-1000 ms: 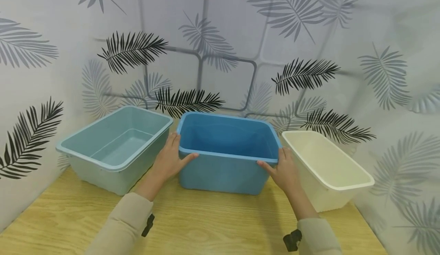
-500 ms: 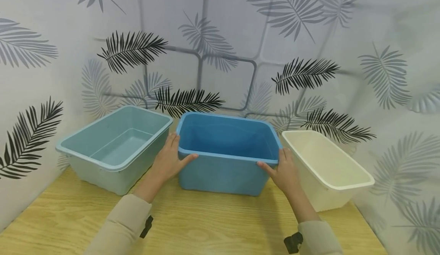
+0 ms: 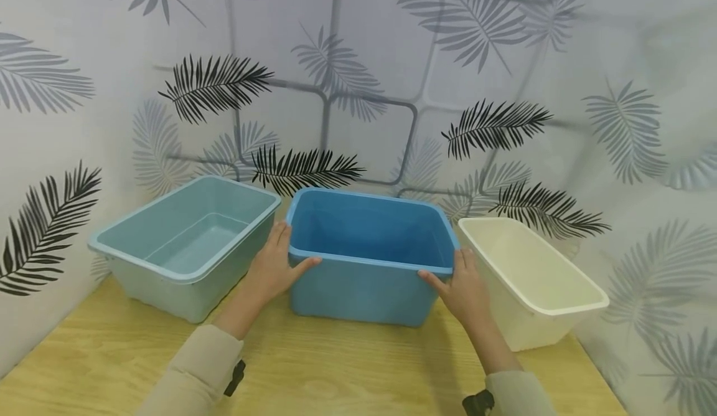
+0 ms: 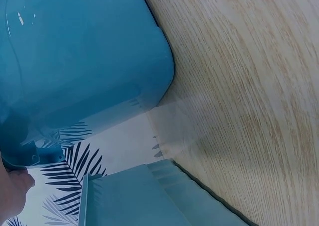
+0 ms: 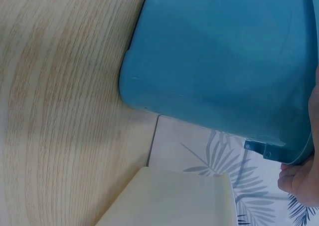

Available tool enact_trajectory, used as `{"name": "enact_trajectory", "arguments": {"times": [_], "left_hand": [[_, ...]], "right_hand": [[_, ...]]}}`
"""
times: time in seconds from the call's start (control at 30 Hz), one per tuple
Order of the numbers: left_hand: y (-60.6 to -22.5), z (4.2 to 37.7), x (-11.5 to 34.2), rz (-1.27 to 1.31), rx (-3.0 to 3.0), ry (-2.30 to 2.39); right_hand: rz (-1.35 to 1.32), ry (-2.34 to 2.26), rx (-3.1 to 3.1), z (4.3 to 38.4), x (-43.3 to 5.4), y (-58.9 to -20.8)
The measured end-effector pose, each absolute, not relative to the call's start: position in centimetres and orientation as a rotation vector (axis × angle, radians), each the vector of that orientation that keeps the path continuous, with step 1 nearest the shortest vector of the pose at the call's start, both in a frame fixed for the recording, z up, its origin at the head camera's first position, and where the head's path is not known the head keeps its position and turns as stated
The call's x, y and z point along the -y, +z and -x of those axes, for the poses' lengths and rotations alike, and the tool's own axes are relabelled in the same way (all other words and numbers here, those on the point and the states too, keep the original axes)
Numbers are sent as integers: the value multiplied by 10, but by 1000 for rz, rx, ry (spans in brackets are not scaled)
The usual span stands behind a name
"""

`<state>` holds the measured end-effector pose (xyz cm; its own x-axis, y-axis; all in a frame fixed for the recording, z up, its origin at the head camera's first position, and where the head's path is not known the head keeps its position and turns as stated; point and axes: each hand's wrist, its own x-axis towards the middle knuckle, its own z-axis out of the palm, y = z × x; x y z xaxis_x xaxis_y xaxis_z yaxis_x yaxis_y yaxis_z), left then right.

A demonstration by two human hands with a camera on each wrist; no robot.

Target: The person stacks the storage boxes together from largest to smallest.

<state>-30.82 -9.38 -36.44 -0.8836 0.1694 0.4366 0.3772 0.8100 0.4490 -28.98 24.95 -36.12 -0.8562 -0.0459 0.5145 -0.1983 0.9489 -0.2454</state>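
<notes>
In the head view a blue plastic bin [image 3: 363, 293] stands upright on the wooden table, its inside bare. My left hand [image 3: 272, 271] grips its front left corner, thumb on the front under the rim and fingers along the side. At the opposite front corner, my right hand [image 3: 467, 288] holds the rim in the same way. The left wrist view shows the blue bin's wall [image 4: 84, 56] and a few fingertips curled under its rim. Fingers [image 5: 294, 178] also curl beneath the rim in the right wrist view, beside the bin's wall [image 5: 214, 61].
A pale blue-green bin [image 3: 162, 291] stands at the left, angled, close to the left forearm. To the right is a cream bin [image 3: 538, 329], near the right hand. A patterned wall [image 3: 370, 136] rises behind the wooden table [image 3: 336, 372].
The whole scene sits slightly lower in the head view. Both hands keep their grip on the blue bin, which has hardly moved.
</notes>
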Motion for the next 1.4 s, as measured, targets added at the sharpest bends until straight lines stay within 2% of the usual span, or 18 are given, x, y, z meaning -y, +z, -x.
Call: {"name": "enact_trajectory", "arguments": {"times": [1.4], "left_hand": [[-368, 299, 97, 412, 2576, -771]], "right_hand": [[-162, 387, 2543, 277, -247, -363]]}}
